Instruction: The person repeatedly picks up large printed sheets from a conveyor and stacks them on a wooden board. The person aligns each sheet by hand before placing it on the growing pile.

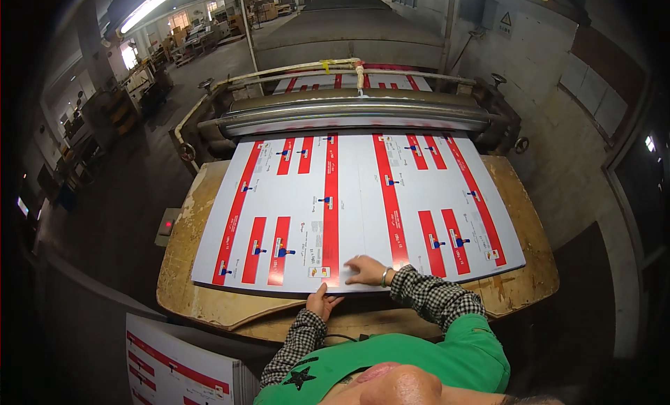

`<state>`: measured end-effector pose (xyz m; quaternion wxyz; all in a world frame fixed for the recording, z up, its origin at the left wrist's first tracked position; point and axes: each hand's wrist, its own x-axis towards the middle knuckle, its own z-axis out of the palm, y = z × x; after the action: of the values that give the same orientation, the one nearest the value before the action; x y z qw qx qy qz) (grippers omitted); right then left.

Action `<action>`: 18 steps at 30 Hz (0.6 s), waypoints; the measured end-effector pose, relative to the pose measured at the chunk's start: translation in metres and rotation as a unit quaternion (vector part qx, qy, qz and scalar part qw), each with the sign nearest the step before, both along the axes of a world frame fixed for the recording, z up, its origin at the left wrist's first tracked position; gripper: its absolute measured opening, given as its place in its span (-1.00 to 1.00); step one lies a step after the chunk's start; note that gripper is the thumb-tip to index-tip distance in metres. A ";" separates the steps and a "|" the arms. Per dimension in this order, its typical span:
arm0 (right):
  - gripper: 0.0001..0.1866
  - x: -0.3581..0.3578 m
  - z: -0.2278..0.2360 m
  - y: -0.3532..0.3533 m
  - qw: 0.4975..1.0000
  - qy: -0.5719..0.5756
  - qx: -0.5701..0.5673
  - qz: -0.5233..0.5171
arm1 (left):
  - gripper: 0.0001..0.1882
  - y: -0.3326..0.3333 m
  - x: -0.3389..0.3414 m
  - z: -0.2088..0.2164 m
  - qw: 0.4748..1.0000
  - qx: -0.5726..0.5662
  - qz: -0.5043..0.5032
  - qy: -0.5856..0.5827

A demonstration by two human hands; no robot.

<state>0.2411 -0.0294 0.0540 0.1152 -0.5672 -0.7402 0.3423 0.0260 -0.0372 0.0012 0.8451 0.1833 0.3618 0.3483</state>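
A large white printed sheet (359, 216) with red bands and small blue marks lies across a worn wooden table (183, 255). Its far end reaches the metal rollers (363, 113) of a machine. At the near edge, left of the middle, my left hand (321, 304) pinches the sheet, thumb up over the rim and fingers low beside it. Just to the right and a little farther in, my right hand (366, 272) rests on the sheet's surface, its bent fingers apart and holding nothing. A bracelet circles the right wrist, and checked sleeves cover both forearms.
A stack of similar printed sheets (185, 366) stands at the lower left, below table height. Handwheels (187, 152) flank the rollers, and a pipe (293, 71) crosses above them. A grey box with a red light (167, 227) sits left of the table. A wall (530, 91) runs along the right.
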 end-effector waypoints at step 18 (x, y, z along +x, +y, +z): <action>-0.78 -0.010 0.084 -0.012 0.993 0.015 0.117 0.019 | -0.68 0.003 -0.026 -0.040 0.958 -0.117 0.015 0.262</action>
<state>0.2315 -0.0410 0.1384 0.1854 -0.5309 -0.7837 0.2637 -0.0002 -0.0339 -0.0385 0.7308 0.1624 0.6114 0.2563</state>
